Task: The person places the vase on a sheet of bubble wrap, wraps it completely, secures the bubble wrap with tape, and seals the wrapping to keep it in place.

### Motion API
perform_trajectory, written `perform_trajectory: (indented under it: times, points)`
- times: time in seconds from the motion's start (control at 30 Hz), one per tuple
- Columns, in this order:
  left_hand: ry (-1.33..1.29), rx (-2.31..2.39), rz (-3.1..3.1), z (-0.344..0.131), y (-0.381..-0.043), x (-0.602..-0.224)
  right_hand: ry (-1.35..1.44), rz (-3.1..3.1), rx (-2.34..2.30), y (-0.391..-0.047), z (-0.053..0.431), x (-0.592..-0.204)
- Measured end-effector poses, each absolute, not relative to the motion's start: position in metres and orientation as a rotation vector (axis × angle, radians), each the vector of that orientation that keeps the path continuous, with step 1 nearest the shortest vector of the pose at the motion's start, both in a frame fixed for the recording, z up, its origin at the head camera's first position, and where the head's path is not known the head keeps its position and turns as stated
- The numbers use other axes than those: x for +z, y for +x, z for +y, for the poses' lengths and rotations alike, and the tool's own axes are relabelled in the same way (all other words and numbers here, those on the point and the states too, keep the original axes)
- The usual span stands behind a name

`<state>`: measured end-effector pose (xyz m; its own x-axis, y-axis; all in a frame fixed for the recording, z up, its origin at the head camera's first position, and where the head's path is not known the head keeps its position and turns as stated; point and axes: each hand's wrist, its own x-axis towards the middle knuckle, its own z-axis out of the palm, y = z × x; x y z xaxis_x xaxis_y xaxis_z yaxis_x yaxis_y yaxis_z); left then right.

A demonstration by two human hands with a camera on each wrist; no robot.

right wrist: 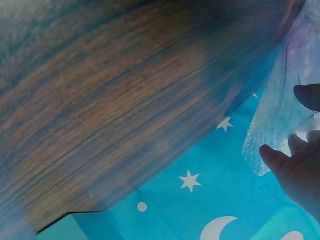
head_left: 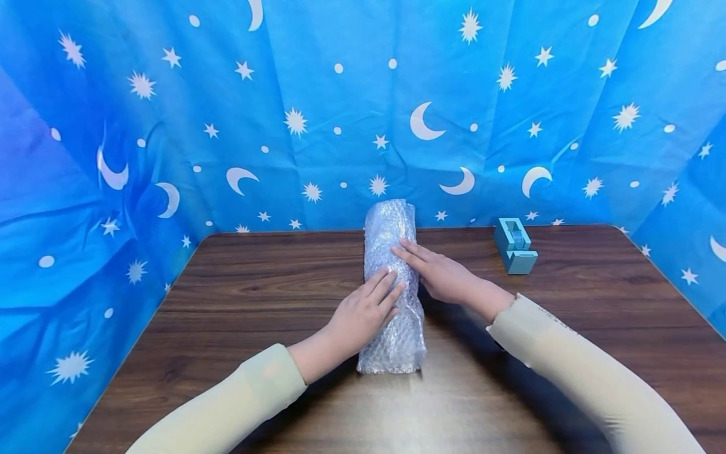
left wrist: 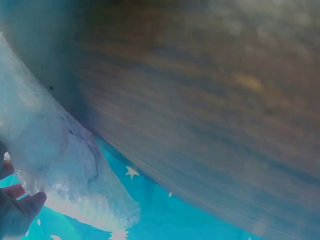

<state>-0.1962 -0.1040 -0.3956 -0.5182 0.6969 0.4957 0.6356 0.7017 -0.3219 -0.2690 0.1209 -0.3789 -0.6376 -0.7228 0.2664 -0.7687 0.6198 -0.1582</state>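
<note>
A long bundle of clear bubble wrap (head_left: pixel 391 230) lies lengthwise on the wooden table, pointing away from me. My left hand (head_left: pixel 357 318) rests on its near half, fingers extended across the top. Farther along, my right hand (head_left: pixel 448 276) lies against the right side and top, its fingers also stretched over the plastic. Both wrist views show the bubble wrap (left wrist: pixel 65 155) beside the hands, but only part of the fingers. Whatever may be inside the wrap cannot be made out.
A teal tape dispenser (head_left: pixel 515 247) stands toward the back right of the table (head_left: pixel 255 284); its corner also appears in the right wrist view. Behind and along both sides hangs a blue curtain (head_left: pixel 351 94) with white moons and stars.
</note>
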Motion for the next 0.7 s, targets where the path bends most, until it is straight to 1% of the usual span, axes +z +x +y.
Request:
perform_trajectory:
  times: [0.1,0.4,0.7]
  points:
    - [-1.01,0.163,-2.286,-0.104,-0.195,-0.394,1.225,-2.682,0.378,-0.268,0.119,-0.376]
    - [-1.028,-0.005,-2.443,-0.105,-0.195,-0.387,1.217,-2.738,0.411,-0.269,0.116,-0.37]
    - [-1.008,-0.006,-2.452,-0.104,-0.195,-0.387,1.174,-2.821,0.476,-0.266,0.119,-0.365]
